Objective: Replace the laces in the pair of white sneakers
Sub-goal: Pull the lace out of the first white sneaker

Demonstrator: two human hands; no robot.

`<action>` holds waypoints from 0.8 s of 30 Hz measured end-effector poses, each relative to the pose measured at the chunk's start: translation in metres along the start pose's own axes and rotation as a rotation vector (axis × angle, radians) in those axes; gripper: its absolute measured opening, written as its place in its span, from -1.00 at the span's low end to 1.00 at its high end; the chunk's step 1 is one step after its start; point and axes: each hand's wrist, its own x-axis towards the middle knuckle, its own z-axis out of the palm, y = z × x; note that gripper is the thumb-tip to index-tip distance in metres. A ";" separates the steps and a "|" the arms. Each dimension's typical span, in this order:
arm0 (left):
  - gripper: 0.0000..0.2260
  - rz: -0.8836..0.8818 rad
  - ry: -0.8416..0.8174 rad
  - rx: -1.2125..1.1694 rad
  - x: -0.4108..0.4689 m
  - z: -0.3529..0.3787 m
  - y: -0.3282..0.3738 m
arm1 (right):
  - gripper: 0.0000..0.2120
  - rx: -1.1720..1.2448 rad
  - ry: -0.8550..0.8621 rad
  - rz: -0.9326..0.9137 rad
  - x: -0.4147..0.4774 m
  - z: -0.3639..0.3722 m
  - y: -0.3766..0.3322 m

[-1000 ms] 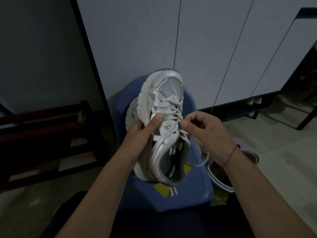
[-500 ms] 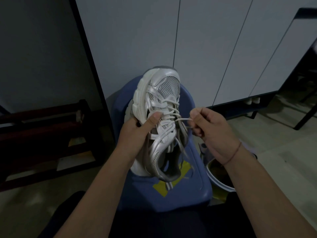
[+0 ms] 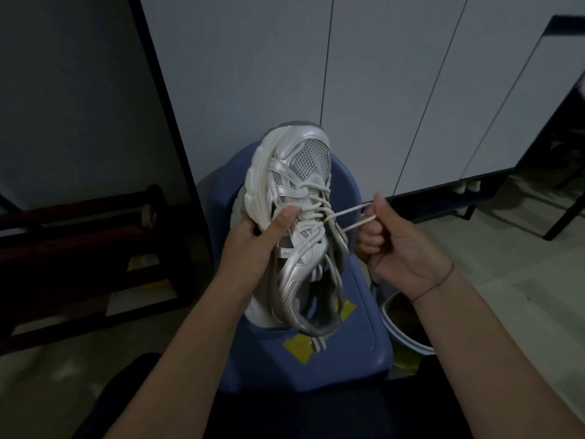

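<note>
A white and silver sneaker [image 3: 300,172] stands toe-up over a blue plastic chair [image 3: 354,340]. My left hand [image 3: 253,245] grips its left side, thumb pressed on the upper by the lacing. My right hand [image 3: 395,239] is curled round a loop of the white lace [image 3: 351,212], which runs taut from the middle eyelets out to the right. The lower eyelets look loose, with a lace end hanging down beside the tongue. A second sneaker shows only as a grey edge behind the first.
White cabinet doors [image 3: 380,74] rise behind the chair. A dark red wooden rack [image 3: 79,248] stands at the left. A pale bucket [image 3: 408,324] sits on the floor right of the chair, partly behind my right forearm. Yellow tape [image 3: 300,345] marks the seat.
My right hand has moved right and away from the shoe, drawing a longer loop of lace out of the eyelets. The left hand has kept its grip on the sneaker.
</note>
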 end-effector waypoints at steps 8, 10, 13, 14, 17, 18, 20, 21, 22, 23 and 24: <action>-0.37 -0.013 0.023 -0.012 0.002 -0.001 -0.002 | -0.71 -0.346 -0.066 -0.104 0.001 -0.003 0.017; -0.41 -0.006 0.022 0.001 0.001 -0.002 -0.002 | -0.71 -0.378 -0.055 -0.123 0.001 -0.002 0.018; -0.45 -0.007 0.009 -0.008 0.000 -0.001 -0.002 | -0.79 -0.153 -0.020 -0.053 0.000 0.004 0.009; -0.45 -0.013 0.009 -0.019 0.001 -0.001 -0.002 | -0.75 -0.042 -0.013 -0.020 0.000 0.005 0.005; -0.38 -0.027 0.031 -0.025 0.004 -0.003 -0.003 | -0.73 0.220 0.018 -0.010 0.003 0.002 -0.001; -0.36 -0.030 0.036 -0.021 0.004 -0.004 -0.004 | -0.74 0.243 0.026 -0.013 0.004 0.000 -0.001; -0.32 -0.029 0.041 -0.017 0.005 -0.005 -0.005 | -0.77 0.165 0.020 -0.004 0.003 0.002 0.002; -0.31 -0.027 0.041 -0.015 0.006 -0.005 -0.006 | -0.81 0.085 0.011 0.000 0.001 0.004 0.004; -0.32 -0.027 0.043 -0.012 0.006 -0.004 -0.006 | -0.83 0.002 0.001 -0.008 0.000 0.006 0.007; -0.32 -0.028 0.046 -0.009 0.006 -0.004 -0.006 | -0.86 -0.073 -0.010 -0.023 -0.002 0.009 0.010; -0.34 -0.027 0.048 -0.009 0.007 -0.003 -0.006 | -0.87 -0.129 -0.019 -0.040 -0.003 0.010 0.013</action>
